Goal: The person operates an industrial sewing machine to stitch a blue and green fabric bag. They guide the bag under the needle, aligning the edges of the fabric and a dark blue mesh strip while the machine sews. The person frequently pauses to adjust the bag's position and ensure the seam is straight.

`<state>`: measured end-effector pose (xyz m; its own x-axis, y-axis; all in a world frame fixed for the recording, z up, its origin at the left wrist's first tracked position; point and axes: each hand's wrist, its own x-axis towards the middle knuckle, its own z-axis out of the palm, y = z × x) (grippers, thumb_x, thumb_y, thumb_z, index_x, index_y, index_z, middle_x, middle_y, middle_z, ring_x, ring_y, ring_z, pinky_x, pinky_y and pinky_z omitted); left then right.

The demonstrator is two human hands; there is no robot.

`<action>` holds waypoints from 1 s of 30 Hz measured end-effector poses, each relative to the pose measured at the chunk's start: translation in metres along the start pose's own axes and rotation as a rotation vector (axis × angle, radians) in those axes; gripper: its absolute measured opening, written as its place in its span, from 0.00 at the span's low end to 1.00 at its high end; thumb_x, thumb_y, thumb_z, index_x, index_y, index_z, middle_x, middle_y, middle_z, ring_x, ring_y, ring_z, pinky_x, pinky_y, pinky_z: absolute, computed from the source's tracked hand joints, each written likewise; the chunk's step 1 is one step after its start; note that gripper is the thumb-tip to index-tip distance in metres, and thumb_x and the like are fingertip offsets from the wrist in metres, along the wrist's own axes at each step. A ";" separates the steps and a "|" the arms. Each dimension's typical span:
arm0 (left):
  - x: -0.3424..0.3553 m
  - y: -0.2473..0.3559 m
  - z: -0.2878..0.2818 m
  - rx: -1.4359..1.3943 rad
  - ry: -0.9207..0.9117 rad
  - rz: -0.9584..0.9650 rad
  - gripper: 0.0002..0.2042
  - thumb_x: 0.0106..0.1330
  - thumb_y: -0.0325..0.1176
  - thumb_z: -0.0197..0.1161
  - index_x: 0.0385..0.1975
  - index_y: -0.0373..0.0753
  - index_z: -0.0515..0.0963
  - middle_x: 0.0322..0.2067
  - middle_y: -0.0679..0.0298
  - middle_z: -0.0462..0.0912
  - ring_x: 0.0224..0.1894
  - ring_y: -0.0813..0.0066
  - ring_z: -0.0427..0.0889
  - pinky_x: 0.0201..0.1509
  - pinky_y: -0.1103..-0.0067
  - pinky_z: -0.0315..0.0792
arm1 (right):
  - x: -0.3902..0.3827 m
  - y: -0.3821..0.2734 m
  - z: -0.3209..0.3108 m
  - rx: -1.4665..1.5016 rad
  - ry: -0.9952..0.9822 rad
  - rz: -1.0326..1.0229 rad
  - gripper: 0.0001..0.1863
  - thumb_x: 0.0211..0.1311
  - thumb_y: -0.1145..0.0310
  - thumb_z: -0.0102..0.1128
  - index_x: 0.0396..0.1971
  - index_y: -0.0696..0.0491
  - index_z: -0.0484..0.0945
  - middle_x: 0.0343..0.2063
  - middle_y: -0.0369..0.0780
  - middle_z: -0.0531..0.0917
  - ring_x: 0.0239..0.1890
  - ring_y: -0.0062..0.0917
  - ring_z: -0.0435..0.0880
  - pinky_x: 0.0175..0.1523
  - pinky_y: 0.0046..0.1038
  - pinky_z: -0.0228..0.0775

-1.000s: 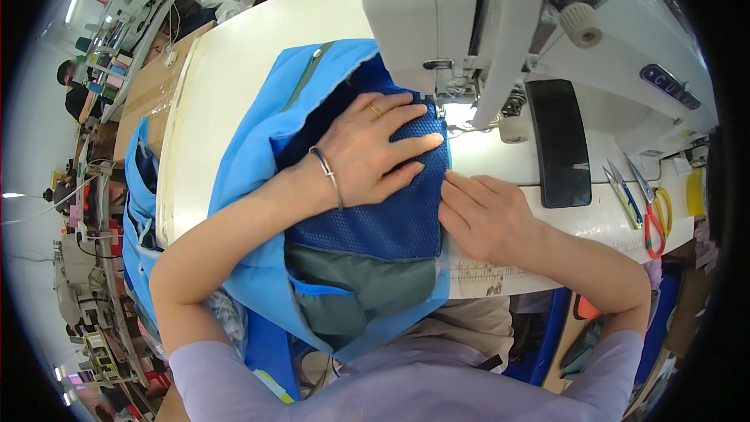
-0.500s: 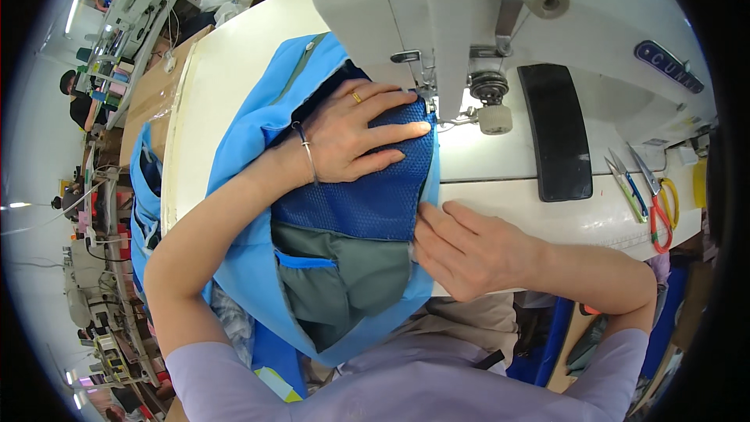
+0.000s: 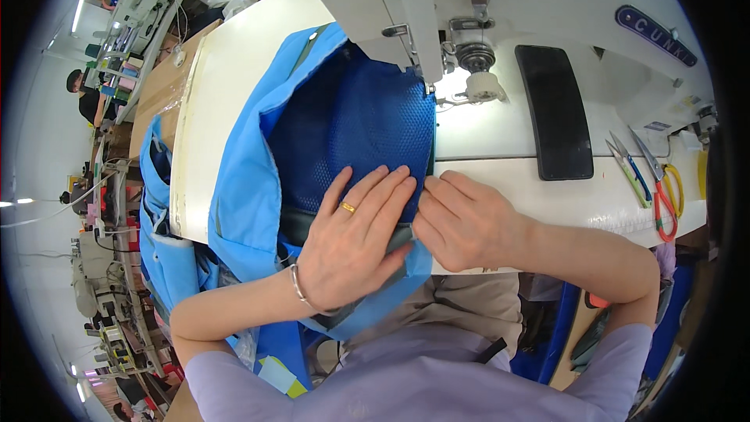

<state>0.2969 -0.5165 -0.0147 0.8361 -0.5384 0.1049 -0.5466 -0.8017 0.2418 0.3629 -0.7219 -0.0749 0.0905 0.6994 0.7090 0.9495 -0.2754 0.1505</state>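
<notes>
A light blue fabric bag piece with a dark blue mesh panel lies on the white sewing table. The mesh panel's far right corner sits by the presser foot of the white sewing machine. My left hand rests flat on the near part of the mesh, fingers stretched out, partly covering a grey-green panel. At the right edge of the layered fabric, my right hand has its fingers closed in a pinch on that edge. The two hands are close together.
Right of the needle area, a black phone-like slab lies on the table. Beyond it are scissors with red and yellow handles and a smaller blue-and-green handled tool. More blue fabric hangs at the table's left edge.
My left hand has slid from beside the presser foot toward me, uncovering the mesh panel. My right hand has moved slightly nearer the machine and pinches the edge more tightly.
</notes>
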 end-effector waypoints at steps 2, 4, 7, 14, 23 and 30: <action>-0.002 -0.011 0.005 -0.051 0.027 0.053 0.30 0.54 0.32 0.68 0.61 0.32 0.76 0.62 0.52 0.78 0.66 0.53 0.75 0.74 0.51 0.59 | -0.002 -0.002 0.002 0.009 0.003 0.021 0.07 0.40 0.70 0.62 0.20 0.57 0.77 0.22 0.40 0.78 0.30 0.30 0.79 0.36 0.26 0.70; 0.000 -0.019 0.005 -0.110 0.057 0.085 0.26 0.53 0.29 0.65 0.56 0.33 0.80 0.59 0.53 0.82 0.65 0.54 0.77 0.75 0.50 0.58 | -0.003 -0.002 0.002 0.033 -0.005 0.045 0.07 0.40 0.70 0.62 0.21 0.57 0.78 0.23 0.40 0.78 0.29 0.30 0.80 0.35 0.26 0.71; 0.003 -0.028 0.003 -0.210 0.075 0.112 0.20 0.52 0.26 0.62 0.48 0.33 0.85 0.52 0.55 0.86 0.62 0.55 0.80 0.75 0.49 0.57 | -0.007 -0.003 0.001 0.079 -0.035 0.073 0.08 0.40 0.71 0.62 0.22 0.58 0.78 0.23 0.40 0.79 0.30 0.29 0.81 0.33 0.25 0.70; 0.013 -0.052 -0.012 -0.409 -0.025 0.237 0.16 0.57 0.27 0.59 0.44 0.35 0.87 0.48 0.56 0.88 0.62 0.55 0.81 0.77 0.48 0.53 | -0.009 -0.003 -0.005 0.085 -0.054 0.058 0.08 0.40 0.71 0.62 0.22 0.59 0.79 0.23 0.41 0.79 0.30 0.29 0.82 0.31 0.24 0.70; 0.027 -0.045 0.011 -0.146 0.003 0.196 0.22 0.63 0.33 0.64 0.57 0.36 0.81 0.61 0.55 0.79 0.67 0.54 0.75 0.73 0.53 0.63 | -0.010 -0.003 0.000 0.040 0.001 0.045 0.09 0.39 0.71 0.62 0.23 0.59 0.79 0.25 0.44 0.81 0.33 0.32 0.85 0.33 0.25 0.73; 0.027 -0.046 0.012 -0.162 -0.012 0.234 0.22 0.63 0.35 0.65 0.58 0.38 0.81 0.63 0.56 0.77 0.64 0.56 0.76 0.70 0.56 0.66 | -0.008 -0.003 -0.002 0.086 -0.019 0.075 0.09 0.39 0.71 0.62 0.23 0.59 0.79 0.26 0.44 0.81 0.34 0.33 0.85 0.33 0.25 0.73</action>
<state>0.3438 -0.4971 -0.0347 0.6870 -0.7077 0.1650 -0.7094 -0.6039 0.3635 0.3581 -0.7284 -0.0797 0.1668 0.6919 0.7024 0.9620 -0.2703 0.0379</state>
